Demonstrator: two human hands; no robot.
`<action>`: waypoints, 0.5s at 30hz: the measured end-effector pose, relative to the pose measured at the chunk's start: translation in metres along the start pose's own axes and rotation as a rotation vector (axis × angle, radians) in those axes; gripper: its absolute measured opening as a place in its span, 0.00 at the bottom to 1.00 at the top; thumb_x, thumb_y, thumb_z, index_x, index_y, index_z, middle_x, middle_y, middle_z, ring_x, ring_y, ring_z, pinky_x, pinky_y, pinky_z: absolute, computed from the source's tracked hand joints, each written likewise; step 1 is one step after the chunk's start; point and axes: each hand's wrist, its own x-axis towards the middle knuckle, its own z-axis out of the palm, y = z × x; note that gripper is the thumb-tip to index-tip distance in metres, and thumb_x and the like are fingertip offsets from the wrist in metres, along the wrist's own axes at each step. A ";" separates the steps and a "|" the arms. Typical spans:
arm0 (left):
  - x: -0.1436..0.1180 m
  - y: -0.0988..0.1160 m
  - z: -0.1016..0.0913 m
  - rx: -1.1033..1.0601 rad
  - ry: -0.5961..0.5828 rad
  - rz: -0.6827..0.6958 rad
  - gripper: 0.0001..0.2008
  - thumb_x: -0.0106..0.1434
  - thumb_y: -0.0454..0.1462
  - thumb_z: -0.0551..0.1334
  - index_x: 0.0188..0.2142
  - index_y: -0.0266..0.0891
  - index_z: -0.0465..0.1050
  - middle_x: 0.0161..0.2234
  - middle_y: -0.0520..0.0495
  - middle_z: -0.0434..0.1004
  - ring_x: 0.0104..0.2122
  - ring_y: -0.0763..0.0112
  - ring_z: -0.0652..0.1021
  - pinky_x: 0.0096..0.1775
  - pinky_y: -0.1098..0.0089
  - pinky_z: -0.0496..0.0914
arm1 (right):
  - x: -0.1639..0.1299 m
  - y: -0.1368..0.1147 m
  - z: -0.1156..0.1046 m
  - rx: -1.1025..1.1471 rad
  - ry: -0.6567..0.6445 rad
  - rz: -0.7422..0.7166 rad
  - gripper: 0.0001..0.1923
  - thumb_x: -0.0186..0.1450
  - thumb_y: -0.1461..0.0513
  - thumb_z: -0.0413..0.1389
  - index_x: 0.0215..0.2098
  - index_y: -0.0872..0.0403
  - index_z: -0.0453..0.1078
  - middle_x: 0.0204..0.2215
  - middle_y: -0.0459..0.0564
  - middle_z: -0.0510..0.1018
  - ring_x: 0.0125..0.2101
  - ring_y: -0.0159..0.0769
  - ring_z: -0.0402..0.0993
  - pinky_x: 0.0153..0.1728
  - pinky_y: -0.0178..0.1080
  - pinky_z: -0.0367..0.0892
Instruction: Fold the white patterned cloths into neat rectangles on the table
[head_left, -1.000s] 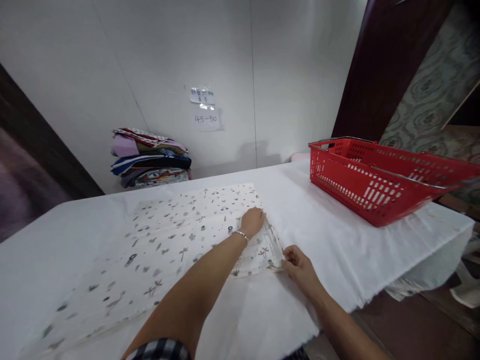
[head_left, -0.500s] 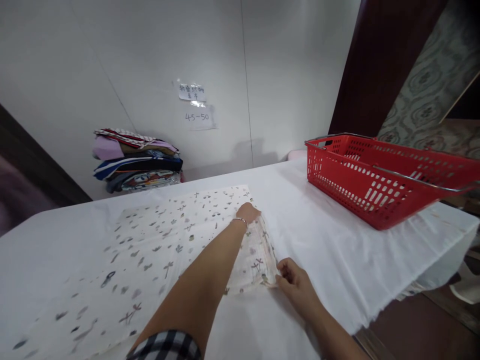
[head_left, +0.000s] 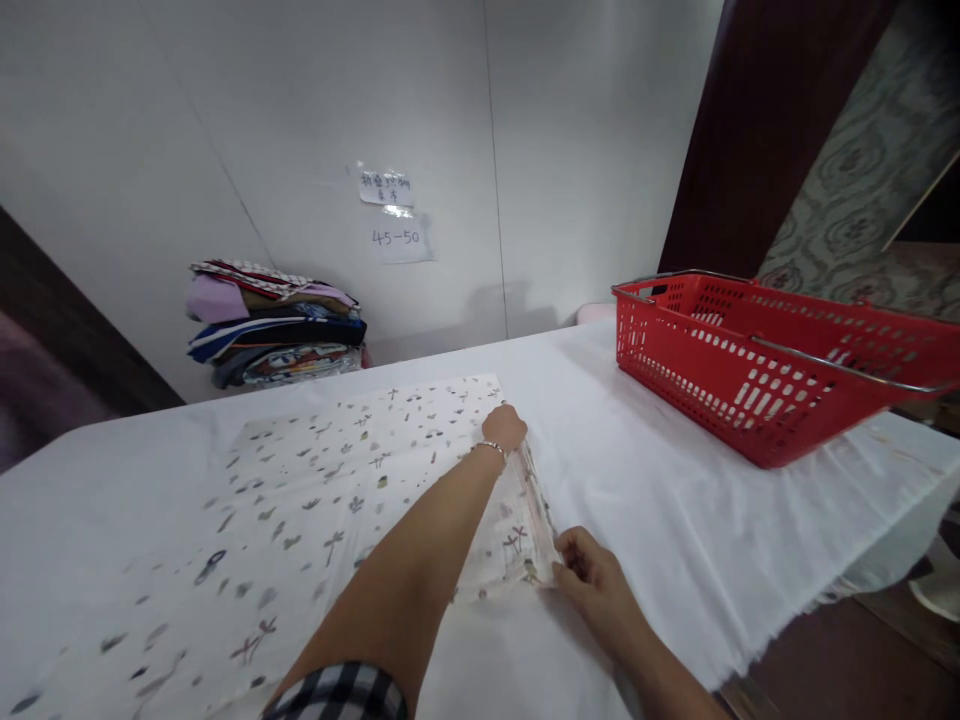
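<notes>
A: Where was the printed cloth (head_left: pixel 330 490) laid?

B: It was spread flat on the white-covered surface (head_left: pixel 660 520), left of the red basket (head_left: pixel 757 370).

A: How were the hands placed?

B: The left hand (head_left: pixel 504 428) was pressed on the cloth's right edge, fingers curled down. The near right corner was pinched by the fingers of the right hand (head_left: pixel 592 580).

A: And behind?

B: Folded fabrics (head_left: pixel 274 325) were stacked against the wall.

A thin white cloth (head_left: pixel 337 480) printed with small grey and reddish motifs lies spread flat on the table, its right edge folded into layers.
</notes>
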 end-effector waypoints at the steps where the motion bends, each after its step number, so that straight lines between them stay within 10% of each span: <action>1: -0.001 0.001 0.001 -0.013 0.027 -0.057 0.13 0.58 0.32 0.56 0.43 0.32 0.71 0.42 0.33 0.75 0.45 0.57 0.76 0.40 0.67 0.69 | 0.000 -0.001 0.000 -0.005 -0.003 -0.001 0.03 0.56 0.62 0.51 0.30 0.51 0.60 0.20 0.39 0.59 0.23 0.29 0.56 0.25 0.32 0.52; 15: -0.017 -0.012 0.014 -0.230 0.191 -0.025 0.11 0.60 0.31 0.52 0.36 0.35 0.73 0.36 0.41 0.78 0.39 0.66 0.77 0.40 0.70 0.67 | 0.000 0.004 -0.001 -0.005 0.016 -0.020 0.04 0.56 0.61 0.52 0.30 0.52 0.61 0.21 0.40 0.60 0.24 0.30 0.58 0.25 0.33 0.55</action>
